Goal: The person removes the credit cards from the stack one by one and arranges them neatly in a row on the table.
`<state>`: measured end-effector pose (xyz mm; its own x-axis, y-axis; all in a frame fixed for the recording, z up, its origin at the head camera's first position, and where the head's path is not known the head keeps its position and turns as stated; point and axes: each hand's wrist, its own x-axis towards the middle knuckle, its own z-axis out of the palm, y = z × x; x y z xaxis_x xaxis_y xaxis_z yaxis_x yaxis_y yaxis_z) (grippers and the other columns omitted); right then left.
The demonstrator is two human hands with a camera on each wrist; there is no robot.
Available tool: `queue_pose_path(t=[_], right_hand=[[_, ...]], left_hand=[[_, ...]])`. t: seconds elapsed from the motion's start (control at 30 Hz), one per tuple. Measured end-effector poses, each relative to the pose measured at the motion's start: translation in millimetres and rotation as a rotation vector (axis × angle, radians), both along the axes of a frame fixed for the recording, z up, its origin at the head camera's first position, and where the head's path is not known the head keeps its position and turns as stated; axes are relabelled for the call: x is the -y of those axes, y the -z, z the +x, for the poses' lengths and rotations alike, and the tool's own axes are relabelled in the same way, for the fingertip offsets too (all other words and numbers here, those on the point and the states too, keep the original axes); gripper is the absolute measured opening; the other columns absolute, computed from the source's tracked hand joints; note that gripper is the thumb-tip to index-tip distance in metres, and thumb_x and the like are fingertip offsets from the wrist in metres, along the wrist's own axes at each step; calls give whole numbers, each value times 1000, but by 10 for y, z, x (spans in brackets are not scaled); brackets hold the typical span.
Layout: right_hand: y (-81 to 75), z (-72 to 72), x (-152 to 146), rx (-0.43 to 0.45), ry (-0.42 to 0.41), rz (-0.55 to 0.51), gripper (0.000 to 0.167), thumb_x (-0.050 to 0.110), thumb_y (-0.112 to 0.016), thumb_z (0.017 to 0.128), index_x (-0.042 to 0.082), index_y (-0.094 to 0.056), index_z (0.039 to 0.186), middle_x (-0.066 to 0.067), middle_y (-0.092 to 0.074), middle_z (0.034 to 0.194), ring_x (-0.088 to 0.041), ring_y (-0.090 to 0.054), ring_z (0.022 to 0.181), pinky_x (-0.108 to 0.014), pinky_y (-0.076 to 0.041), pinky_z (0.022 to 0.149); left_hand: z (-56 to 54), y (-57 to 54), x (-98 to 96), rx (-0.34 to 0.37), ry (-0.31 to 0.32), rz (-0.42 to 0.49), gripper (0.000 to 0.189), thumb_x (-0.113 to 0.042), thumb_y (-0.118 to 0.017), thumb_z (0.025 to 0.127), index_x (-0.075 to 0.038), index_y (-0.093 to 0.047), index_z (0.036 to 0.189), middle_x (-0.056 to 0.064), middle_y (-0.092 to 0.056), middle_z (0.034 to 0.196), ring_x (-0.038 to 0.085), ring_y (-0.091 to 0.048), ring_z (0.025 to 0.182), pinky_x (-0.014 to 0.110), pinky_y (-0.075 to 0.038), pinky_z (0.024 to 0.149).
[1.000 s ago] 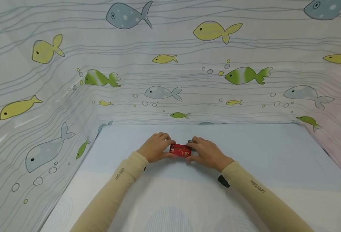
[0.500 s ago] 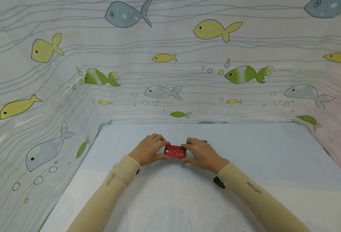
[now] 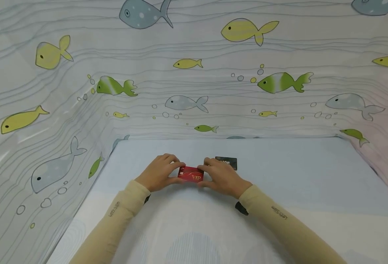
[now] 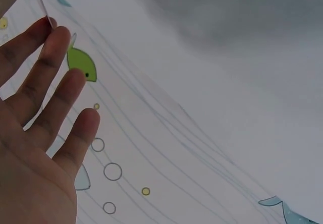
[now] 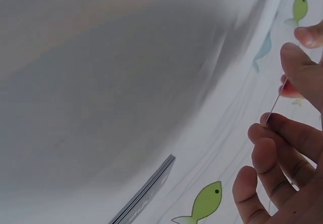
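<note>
A red card with "VIP" lettering (image 3: 191, 175) is held level between both hands in the head view. My left hand (image 3: 160, 173) pinches its left end between thumb and fingers. At the right end, my right hand (image 3: 224, 177) pinches it the same way. Both wrist views catch the card nearly edge-on, as a thin line. Just behind the right hand lies a black card with pale "Vip" lettering (image 3: 231, 161), partly covered by that hand. From the right wrist it looks like a small stack of cards (image 5: 144, 192).
Pale blue and white cloth (image 3: 299, 176) covers the surface under the hands. A sheet printed with fish (image 3: 185, 84) rises at the back and left side, with a pinkish part at right. A black wrist device (image 3: 241, 208) shows under the right cuff.
Both hands have moved left and slightly toward the person, carrying the red card. The black card, mostly hidden behind the right hand before, now shows more.
</note>
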<state>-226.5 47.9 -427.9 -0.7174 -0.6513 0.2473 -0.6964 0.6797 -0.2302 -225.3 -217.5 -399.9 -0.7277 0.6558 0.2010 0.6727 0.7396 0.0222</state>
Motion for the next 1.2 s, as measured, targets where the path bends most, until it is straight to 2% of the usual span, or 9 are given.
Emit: queue_pose_path(t=[0.43, 0.77, 0.97, 1.2], right_hand=[[54, 26, 232, 41, -11, 27, 61, 52, -81, 83, 13, -70, 129, 2, -56, 101, -12, -51, 82, -26, -49, 69], [76, 32, 407, 95, -13, 47, 63, 58, -77, 84, 18, -70, 131, 1, -60, 106, -12, -53, 85, -27, -50, 73], [85, 46, 529, 134, -13, -37, 62, 54, -79, 84, 17, -69, 132, -1, -60, 111, -13, -55, 91, -26, -52, 78], [85, 65, 623, 168, 24, -125, 62, 52, -80, 84, 18, -66, 134, 0, -62, 118, -14, -59, 106, -31, -54, 91]], left_hand=[[93, 99, 214, -1, -2, 18, 56, -45, -84, 82, -12, -70, 125, 3, -64, 111, 25, -59, 110, 45, -51, 97], [168, 181, 386, 71, -65, 57, 58, -47, -85, 79, -14, -70, 125, 2, -63, 111, 26, -59, 110, 49, -50, 97], [203, 206, 553, 118, -119, 99, 58, -47, -85, 79, -17, -69, 127, 0, -63, 114, 24, -59, 110, 50, -49, 97], [252, 106, 651, 150, -145, 160, 59, -42, -87, 79, -16, -68, 129, 1, -63, 117, 25, -59, 110, 52, -50, 95]])
